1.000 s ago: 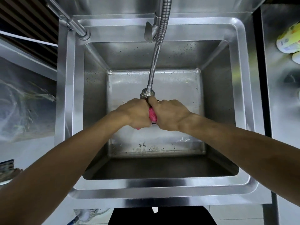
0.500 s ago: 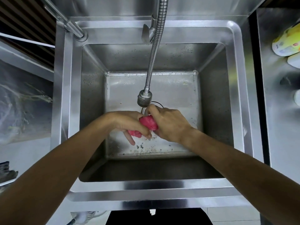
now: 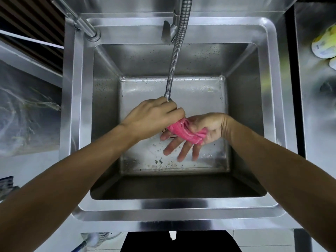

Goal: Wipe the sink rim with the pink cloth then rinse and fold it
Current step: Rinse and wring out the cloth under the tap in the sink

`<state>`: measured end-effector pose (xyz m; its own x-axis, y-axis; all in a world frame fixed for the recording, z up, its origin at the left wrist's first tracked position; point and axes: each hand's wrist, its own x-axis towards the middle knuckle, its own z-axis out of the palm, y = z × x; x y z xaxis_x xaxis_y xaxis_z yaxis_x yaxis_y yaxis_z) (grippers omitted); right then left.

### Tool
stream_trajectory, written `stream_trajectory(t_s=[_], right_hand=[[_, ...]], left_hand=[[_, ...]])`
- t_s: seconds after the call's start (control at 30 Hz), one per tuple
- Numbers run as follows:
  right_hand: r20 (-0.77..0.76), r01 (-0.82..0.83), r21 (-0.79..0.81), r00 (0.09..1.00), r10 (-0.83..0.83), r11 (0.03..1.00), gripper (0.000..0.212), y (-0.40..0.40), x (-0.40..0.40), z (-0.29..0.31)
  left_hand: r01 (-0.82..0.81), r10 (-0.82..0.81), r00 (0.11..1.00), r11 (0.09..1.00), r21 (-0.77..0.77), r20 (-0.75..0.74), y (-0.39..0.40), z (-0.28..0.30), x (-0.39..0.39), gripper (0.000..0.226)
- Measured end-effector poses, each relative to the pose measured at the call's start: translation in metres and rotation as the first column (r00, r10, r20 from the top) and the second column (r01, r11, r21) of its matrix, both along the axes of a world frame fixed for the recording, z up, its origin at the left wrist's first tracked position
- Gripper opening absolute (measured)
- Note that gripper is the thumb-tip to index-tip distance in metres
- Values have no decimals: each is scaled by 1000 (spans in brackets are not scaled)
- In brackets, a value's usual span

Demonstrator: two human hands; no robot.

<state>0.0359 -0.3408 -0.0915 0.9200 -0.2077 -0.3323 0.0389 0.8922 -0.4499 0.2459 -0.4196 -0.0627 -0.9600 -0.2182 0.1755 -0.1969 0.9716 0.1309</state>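
The pink cloth [image 3: 183,132] is a twisted, bunched roll held over the middle of the steel sink basin [image 3: 245,113]. My left hand [image 3: 151,117] is closed over its left end, knuckles up, just under the tip of the flexible faucet hose [image 3: 177,51]. My right hand [image 3: 207,131] is turned palm up beneath the cloth's right end. Its thumb presses the cloth into the palm and its fingers are spread, pointing down-left. The sink rim [image 3: 172,211] runs along the front edge below my forearms. I cannot see water running.
A second tap [image 3: 85,28] stands at the rim's back left corner. A yellow and white container [image 3: 324,44] lies on the steel counter to the right. Clear plastic sheeting [image 3: 27,115] hangs on the left. Dark specks dot the basin floor [image 3: 160,163].
Both hands were clenched together on the cloth under the hose tip. Now my right hand has rolled palm up with fingers spread, and the cloth shows longer between the hands.
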Motion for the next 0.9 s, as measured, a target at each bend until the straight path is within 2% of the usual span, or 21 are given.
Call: stream_trajectory(t_s=[0.07,0.17,0.2,0.27,0.33,0.53,0.67,0.8,0.9], right_hand=[[-84,15,-1,996,-15,1000,72,0,9,7],[-419,-36,-184,907,-45,982,40,-2,17,25],[-542,-103,-236,839,-43,966,32,-3,21,30],[-760,-262,-316,646,-78,912,27,-6,31,31],[-860,-371,-374,482,-167,850,25,-7,42,23],[-894,-503,-440,323,-310,744,27,-5,53,-8],[-896,-607,-438,234,-377,663,33,-1,59,-21],[-871,-664,-458,202,-448,591,39,2,61,-26],[-850,-708,-459,174,-497,537,40,6,63,-31]], left_hand=[[1,1,1000,997,-76,26,-1,-6,6,27],[-60,56,976,998,10,211,4,-11,8,40],[-119,94,951,991,67,294,7,-11,6,39],[-270,179,866,953,135,467,12,-9,-4,26],[-376,237,785,916,136,573,15,-10,-12,13],[-588,274,635,778,222,723,17,-24,-25,12],[-664,285,599,699,265,749,22,-38,-23,16],[-699,224,569,638,322,792,20,-46,-22,28],[-709,187,556,616,344,810,19,-49,-23,27]])
